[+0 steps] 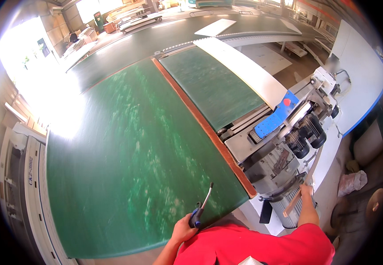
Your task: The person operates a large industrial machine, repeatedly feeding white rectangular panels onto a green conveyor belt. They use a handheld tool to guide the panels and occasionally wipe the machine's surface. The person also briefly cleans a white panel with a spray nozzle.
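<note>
My left hand (182,229) is closed around the dark handle of an air blow gun (196,216) at the near edge of the green conveyor belt (125,168). Its thin metal nozzle tilts up and slightly right over the belt. On the right, my right hand (306,191) grips a long, thin wooden strip (294,203), which slants beside the machine's grey motor (284,214). Part of my fingers on the strip is hidden. A dark phone-like slab (266,213) rests just left of the motor.
A wooden rail (200,123) borders the belt. Beyond it stand a second green belt (213,84), a white panel (244,70) and a machine head with a blue cover (273,121) and black motors (306,137). A machine housing (32,190) flanks the left side. Another white board (215,27) lies farther back.
</note>
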Available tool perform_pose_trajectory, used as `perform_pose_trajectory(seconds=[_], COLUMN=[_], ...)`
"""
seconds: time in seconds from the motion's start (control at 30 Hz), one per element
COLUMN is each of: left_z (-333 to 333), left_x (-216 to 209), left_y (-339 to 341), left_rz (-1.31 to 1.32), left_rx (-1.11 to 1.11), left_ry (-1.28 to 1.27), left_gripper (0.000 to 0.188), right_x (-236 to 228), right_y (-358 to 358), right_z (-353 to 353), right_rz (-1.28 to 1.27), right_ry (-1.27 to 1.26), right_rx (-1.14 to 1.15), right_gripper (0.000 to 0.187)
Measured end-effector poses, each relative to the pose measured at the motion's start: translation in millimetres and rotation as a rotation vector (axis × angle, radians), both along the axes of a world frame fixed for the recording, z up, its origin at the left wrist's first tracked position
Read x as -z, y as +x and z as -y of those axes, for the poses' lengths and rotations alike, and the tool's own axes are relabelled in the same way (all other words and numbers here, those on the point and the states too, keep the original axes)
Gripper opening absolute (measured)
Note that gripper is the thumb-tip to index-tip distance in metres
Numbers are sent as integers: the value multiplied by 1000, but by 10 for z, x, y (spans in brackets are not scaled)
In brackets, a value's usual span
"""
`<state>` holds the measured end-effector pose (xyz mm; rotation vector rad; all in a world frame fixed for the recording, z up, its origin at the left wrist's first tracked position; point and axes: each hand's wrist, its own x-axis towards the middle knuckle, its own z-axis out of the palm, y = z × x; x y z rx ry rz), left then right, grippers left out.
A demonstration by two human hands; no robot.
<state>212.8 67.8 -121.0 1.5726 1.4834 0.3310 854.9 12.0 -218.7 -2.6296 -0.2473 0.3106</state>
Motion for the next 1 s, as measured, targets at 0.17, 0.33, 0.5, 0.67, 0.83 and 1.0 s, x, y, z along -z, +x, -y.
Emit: perform_pose_trajectory(seconds=[0.17,0.33,0.5,0.67,0.83,1.0], left_z=[11,31,-105,-353,-792,-1593], left_x=[-5,-31,-105,-195,-425,-537], left_y=[5,48,276,537,945,1173], left_rz=[25,9,-12,-48,-37,8], left_rx=[-7,-81,-67,-23,188,-261], left_ry=[39,18,-23,-142,-174,30], left_gripper=[56,54,49,42,33,9], right_x=[268,-318,-1256,-1353,-954,-678], right_y=[324,-26,-1215,-1711,-1553,-1221], right_z=[115,-498,-1626,-2919,-4290,-5113], right_rz=[390,516,491,263,274,315], right_ry=[74,544,798,788,500,65], right_rx=[71,-258,-798,-1000,-1024,-879], right_gripper=[52,30,24,23,41,57])
